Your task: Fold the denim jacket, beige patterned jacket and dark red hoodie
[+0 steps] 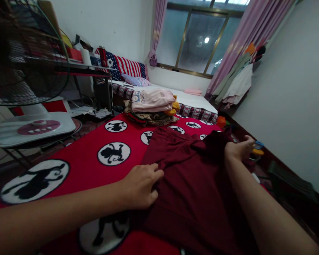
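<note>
A maroon garment point(194, 187) lies spread and partly rumpled on the red blanket point(135, 138), which is printed with black figures in white circles. My left hand point(145, 186) is closed on the garment's left edge, fingers curled down onto the cloth. At the garment's far right side, my right hand point(238, 148) has its fingers stretched out to the right. Bunched, raised cloth meets it near the wrist; whether it bears any of that cloth I cannot tell. Beyond the garment sits a stack of folded clothes, with a pale pink top point(154, 101) uppermost.
A fan point(29, 71) stands on a stool at the left, near a cluttered desk point(82, 67). Behind the stack is a white-topped bed point(196, 101) below the window point(199, 39). Clothes point(238, 81) hang on the right wall. A dark green chair point(292, 180) stands at the right.
</note>
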Demonstrator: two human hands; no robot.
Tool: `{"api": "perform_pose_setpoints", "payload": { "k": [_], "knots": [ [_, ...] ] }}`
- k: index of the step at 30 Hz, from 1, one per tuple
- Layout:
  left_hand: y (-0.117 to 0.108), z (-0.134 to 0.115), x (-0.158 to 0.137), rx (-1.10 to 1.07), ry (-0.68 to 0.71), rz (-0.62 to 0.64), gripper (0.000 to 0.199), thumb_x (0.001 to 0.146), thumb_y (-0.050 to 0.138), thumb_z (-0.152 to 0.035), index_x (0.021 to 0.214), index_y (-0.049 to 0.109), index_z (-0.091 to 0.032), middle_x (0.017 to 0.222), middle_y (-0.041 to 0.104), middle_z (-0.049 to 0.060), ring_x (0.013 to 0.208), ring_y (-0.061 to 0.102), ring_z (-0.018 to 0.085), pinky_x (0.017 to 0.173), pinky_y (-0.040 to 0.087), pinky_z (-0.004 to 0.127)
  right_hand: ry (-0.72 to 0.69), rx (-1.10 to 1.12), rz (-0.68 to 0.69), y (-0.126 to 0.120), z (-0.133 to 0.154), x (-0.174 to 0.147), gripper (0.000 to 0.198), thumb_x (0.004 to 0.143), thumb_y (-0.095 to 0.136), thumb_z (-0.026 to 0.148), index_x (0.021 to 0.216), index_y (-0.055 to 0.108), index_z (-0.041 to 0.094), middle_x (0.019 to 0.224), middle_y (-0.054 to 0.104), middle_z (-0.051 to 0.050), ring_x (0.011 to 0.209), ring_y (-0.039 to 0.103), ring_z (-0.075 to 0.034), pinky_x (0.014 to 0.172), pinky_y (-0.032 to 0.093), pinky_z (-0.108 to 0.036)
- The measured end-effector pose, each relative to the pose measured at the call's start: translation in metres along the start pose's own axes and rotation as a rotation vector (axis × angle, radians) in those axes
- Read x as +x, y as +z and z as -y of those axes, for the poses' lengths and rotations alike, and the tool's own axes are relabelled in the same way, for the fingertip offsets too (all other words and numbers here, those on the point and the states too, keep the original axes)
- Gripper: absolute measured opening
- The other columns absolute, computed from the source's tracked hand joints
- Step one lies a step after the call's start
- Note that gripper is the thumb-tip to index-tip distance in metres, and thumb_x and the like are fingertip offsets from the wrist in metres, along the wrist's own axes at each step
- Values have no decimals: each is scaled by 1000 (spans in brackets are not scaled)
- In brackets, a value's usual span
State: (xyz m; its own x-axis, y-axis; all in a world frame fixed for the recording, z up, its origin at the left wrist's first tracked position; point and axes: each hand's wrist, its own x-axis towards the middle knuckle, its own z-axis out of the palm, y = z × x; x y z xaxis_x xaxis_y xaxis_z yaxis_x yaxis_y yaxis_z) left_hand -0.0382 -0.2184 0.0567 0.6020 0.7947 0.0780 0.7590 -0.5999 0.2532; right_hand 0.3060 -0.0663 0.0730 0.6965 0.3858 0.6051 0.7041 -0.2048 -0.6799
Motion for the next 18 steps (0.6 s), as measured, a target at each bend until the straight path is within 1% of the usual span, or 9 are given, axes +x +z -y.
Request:
{"api": "perform_pose_setpoints", "payload": {
  "k": [1,2,5,7,9,10,13,15,18],
  "knots": [
    [-2,2,0,-48,-2,-14,12,70,54,-23,81,52,-22,90,59,5,74,58,21,62,43,31,-145,-9,7,-2,-4,-2,63,65,51,9,128,48,10,133,51,-22,124,48,-34,100,39,-48],
    [-5,3,-1,-96,-1,-33,11,67,53,-21,78,50,-21,86,59,4,72,56,19,62,42,30,-334,-2,84,-3,-7,-7,63,64,49,7,127,50,13,133,51,-19,126,47,-32,103,38,-48],
    [-13,6,-2,-231,23,-90,13,62,51,-16,74,48,-21,80,58,2,70,53,17,62,39,29,-888,28,504,2,-6,-34,69,61,45,0,126,55,19,135,54,-12,130,45,-27,108,36,-46],
    [-17,6,-3,-315,46,-92,15,60,49,-13,73,48,-21,78,58,1,70,52,16,64,39,27,-1086,23,689,10,-2,-55,71,61,45,-3,126,58,22,143,48,-9,137,37,-27,111,34,-48],
    [-20,5,-4,-379,64,-60,17,59,47,-11,73,47,-20,77,58,0,70,51,15,65,39,26,-1150,21,741,16,4,-70,61,62,47,-3,114,65,22,148,44,-7,141,30,-29,112,32,-50],
    [-20,5,-4,-398,72,-39,17,58,47,-11,72,47,-20,76,58,0,70,51,14,66,39,26,-1149,31,749,18,7,-74,52,63,47,-3,104,69,21,147,45,-8,141,31,-29,111,32,-50],
    [-24,4,-5,-422,105,14,18,56,47,-10,71,47,-20,75,56,-1,69,50,14,65,38,25,-1081,105,757,13,13,-70,30,63,48,0,78,66,19,137,56,-10,129,48,-29,105,38,-49],
    [-28,3,-6,-439,131,44,17,56,46,-9,69,46,-20,73,55,-2,68,49,13,64,38,24,-1018,180,744,2,15,-58,28,61,48,1,76,62,20,122,66,-10,113,59,-26,99,42,-46],
    [-38,-1,-9,-482,143,87,18,55,46,-9,69,47,-20,71,54,-3,66,48,12,62,38,23,-932,246,705,-21,16,-38,28,60,48,3,79,60,20,99,73,-8,96,65,-24,90,46,-39]
  ]
}}
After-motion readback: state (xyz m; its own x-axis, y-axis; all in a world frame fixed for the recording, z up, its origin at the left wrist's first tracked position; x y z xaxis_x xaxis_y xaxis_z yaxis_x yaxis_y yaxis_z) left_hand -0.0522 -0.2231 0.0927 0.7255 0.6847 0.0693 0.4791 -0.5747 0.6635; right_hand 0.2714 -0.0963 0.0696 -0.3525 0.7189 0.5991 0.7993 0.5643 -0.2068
